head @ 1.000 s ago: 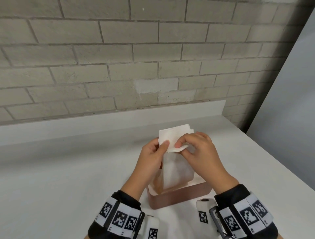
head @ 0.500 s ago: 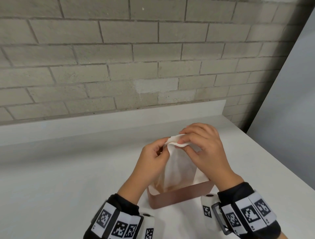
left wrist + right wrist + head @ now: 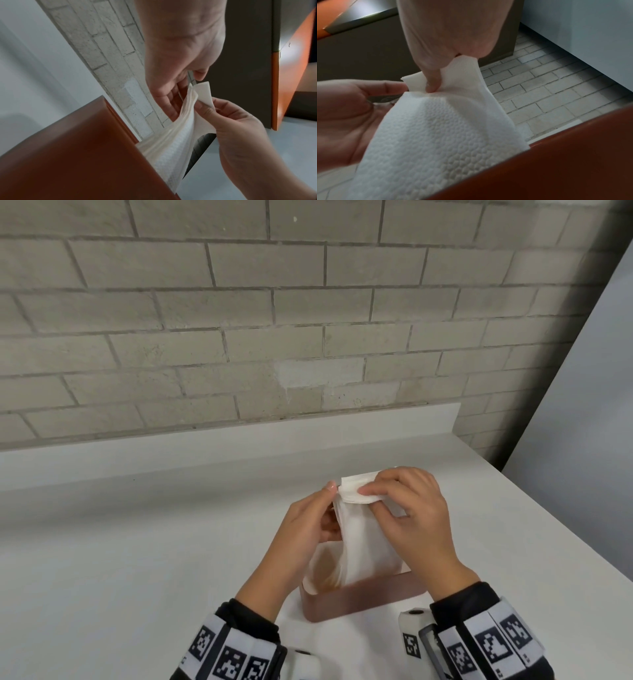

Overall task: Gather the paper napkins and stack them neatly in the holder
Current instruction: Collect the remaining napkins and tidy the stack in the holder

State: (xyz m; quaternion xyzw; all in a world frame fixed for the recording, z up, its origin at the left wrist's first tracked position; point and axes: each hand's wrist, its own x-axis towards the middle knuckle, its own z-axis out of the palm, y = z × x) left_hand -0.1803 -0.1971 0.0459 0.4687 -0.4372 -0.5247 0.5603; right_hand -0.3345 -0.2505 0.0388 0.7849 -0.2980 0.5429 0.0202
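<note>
A stack of white paper napkins (image 3: pixel 368 542) stands upright in a pinkish-brown holder (image 3: pixel 359 599) on the white counter. My right hand (image 3: pixel 370 494) pinches the top edge of the stack, which is bent over towards me. In the right wrist view the thumb presses into the folded napkins (image 3: pixel 447 121). My left hand (image 3: pixel 330 501) holds the stack's upper left edge, thumb at the top corner and fingers behind the paper. In the left wrist view the left hand (image 3: pixel 185 88) lies against the napkins (image 3: pixel 173 148) opposite the right hand (image 3: pixel 204 106). The stack's foot is hidden inside the holder (image 3: pixel 77 155).
The white counter (image 3: pixel 137 542) runs to a low white ledge under a grey brick wall (image 3: pixel 274 320). Its right edge (image 3: pixel 565 525) drops off beside a pale panel. No loose napkins show on the counter.
The top of the napkins stood straight above my fingers; now it is bent over and pinched under my right hand, which has moved up over the stack. The left hand stays at the left edge.
</note>
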